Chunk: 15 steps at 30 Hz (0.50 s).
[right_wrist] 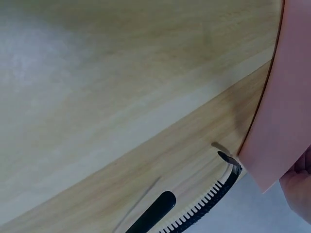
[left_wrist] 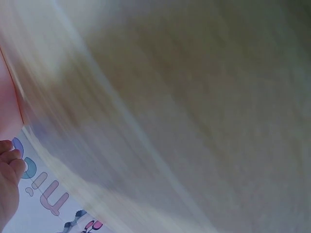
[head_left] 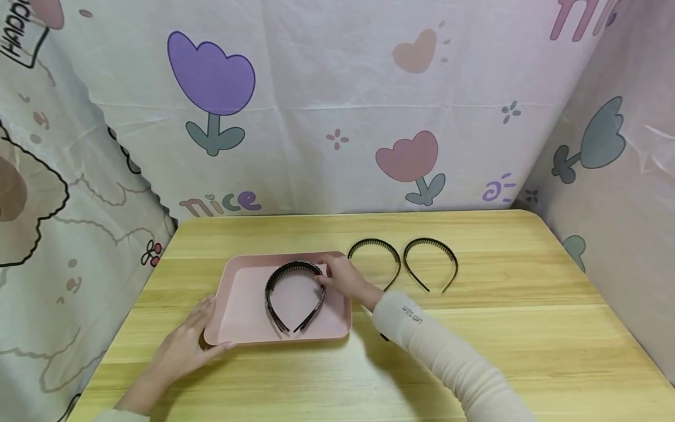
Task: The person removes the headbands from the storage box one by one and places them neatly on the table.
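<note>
Black toothed headbands (head_left: 270, 293) lie stacked in a shallow pink tray (head_left: 232, 316); their loose ends point toward the front. My right hand (head_left: 345, 278) reaches over the tray's right rim and pinches the upper right side of the headband stack with thumb and fingers. Around the tray's front left corner, my left hand (head_left: 181, 346) holds on, thumb along the front edge and fingers along the left side. In the left wrist view, part of that hand (left_wrist: 7, 189) shows beside the tray's pink wall (left_wrist: 8, 102).
Two more black headbands, a left one (head_left: 374, 241) partly behind my right hand and a right one (head_left: 428, 240), lie on the wooden table (head_left: 506, 351) right of the tray. A patterned cloth (head_left: 316, 70) hangs behind and along both sides.
</note>
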Motion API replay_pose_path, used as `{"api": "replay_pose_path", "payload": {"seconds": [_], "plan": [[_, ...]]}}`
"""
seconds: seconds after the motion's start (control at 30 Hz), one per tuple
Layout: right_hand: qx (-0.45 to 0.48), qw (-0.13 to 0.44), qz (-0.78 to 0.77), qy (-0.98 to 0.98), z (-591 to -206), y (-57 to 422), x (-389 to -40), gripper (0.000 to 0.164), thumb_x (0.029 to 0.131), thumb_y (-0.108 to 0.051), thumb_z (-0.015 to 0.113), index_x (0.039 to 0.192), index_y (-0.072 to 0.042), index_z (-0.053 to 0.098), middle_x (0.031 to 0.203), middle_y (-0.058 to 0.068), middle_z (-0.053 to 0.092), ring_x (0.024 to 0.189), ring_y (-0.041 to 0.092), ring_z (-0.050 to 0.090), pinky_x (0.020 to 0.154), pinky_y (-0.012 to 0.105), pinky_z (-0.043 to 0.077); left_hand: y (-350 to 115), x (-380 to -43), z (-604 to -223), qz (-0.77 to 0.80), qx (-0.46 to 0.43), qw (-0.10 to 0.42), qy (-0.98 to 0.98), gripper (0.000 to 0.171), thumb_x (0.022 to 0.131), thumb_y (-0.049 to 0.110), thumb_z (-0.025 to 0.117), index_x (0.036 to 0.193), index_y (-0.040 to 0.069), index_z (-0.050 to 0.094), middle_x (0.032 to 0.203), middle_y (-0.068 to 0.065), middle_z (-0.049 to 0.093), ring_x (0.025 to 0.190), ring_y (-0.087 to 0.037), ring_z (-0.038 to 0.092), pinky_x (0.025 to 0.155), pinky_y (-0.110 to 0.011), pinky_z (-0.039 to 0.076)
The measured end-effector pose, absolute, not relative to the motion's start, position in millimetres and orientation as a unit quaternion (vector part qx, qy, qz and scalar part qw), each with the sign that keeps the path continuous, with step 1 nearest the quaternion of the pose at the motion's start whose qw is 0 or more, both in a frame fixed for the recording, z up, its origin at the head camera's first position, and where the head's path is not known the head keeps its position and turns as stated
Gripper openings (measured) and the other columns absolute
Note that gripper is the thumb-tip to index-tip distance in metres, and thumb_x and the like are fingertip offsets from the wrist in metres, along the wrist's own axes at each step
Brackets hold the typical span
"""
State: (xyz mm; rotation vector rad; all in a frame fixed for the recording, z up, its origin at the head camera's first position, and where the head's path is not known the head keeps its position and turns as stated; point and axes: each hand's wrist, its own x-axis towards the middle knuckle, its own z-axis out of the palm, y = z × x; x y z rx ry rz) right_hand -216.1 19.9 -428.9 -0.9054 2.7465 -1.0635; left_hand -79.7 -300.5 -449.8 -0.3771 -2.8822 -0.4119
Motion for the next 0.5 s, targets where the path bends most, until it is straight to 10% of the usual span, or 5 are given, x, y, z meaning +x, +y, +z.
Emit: {"api": "replay_pose_path", "payload": {"seconds": [0.5], "plan": [[-0.264, 0.012, -0.332, 0.906, -426.4, 13.1, -210.2, 0.025, 0.081, -0.009, 0.069, 0.104, 0.002, 0.063, 0.067, 0.005, 0.061, 0.055, 0.005, 0.046, 0.047, 0.013, 0.041, -301.0, -79.2, -452.5, -0.135, -0.133, 0.103, -0.976, 0.099, 0.07, 0.051, 0.073, 0.141, -0.006, 0.033, 0.14, -0.028, 0.04, 0.125, -0.045, 0.042, 0.092, -0.062, 0.042]]}}
